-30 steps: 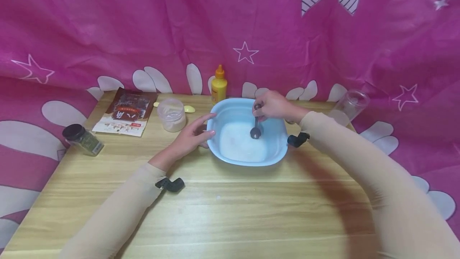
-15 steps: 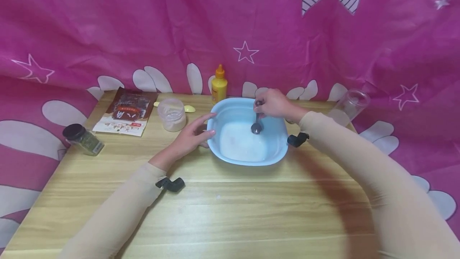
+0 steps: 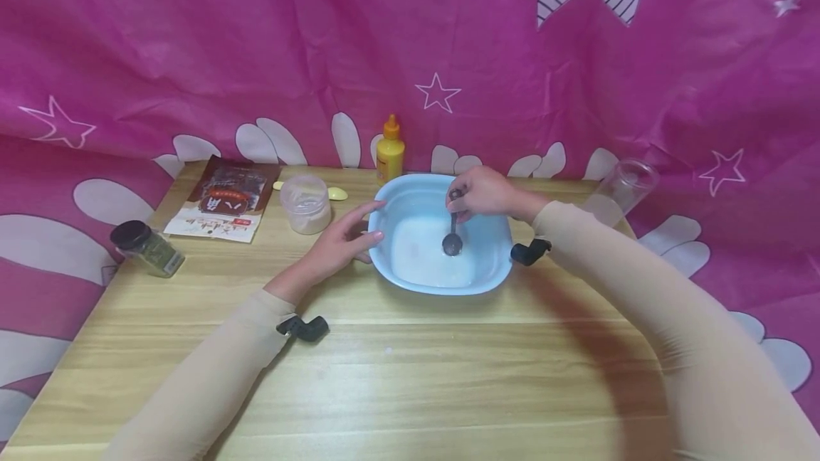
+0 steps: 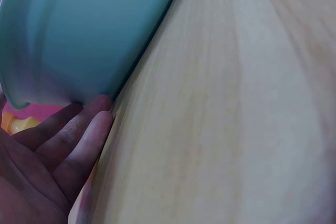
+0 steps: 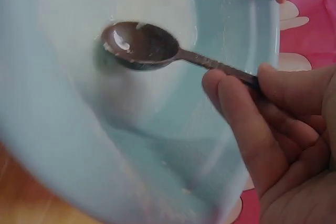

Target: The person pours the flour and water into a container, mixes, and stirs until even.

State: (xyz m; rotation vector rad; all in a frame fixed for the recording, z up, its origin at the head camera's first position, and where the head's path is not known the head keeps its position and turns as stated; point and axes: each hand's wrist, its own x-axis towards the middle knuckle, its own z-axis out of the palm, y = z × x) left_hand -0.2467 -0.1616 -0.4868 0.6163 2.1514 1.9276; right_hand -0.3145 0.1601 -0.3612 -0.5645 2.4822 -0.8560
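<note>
Dark metal spoon (image 3: pixel 453 232): in light-blue plastic basin (image 3: pixel 493 272) at counter (image 3: pixel 410 375) far edge, centre. Bowl down in white liquid, handle rising toward right hand (image 3: pixel 488 192), grip pinching handle top. Left hand (image 3: pixel 339 244): fingers straight, against basin's left wall. Liquid depth unclear.

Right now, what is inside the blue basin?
The blue basin holds a thin white layer over its floor and a dark spoon, gripped by the right hand. The basin floor under the white layer is hidden.
</note>
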